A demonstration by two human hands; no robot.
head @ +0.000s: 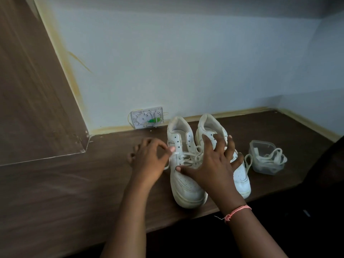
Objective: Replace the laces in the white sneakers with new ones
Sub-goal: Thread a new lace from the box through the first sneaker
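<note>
- desk (74, 192): white sneakers (188, 183) side by side, toes toward person, heels at wall
- right hand (210, 164): fingers spread, pressing both shoes
- left hand (149, 159): pinching lace (174, 155) of left shoe
- tub (268, 157) right, laces inside

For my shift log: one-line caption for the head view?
Left hand pinches the old lace on the left sneaker; right hand spread across both.

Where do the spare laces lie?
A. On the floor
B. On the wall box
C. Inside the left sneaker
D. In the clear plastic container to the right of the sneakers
D: the spare laces fill the clear plastic container and hang over its rim, right of the sneakers.
</note>
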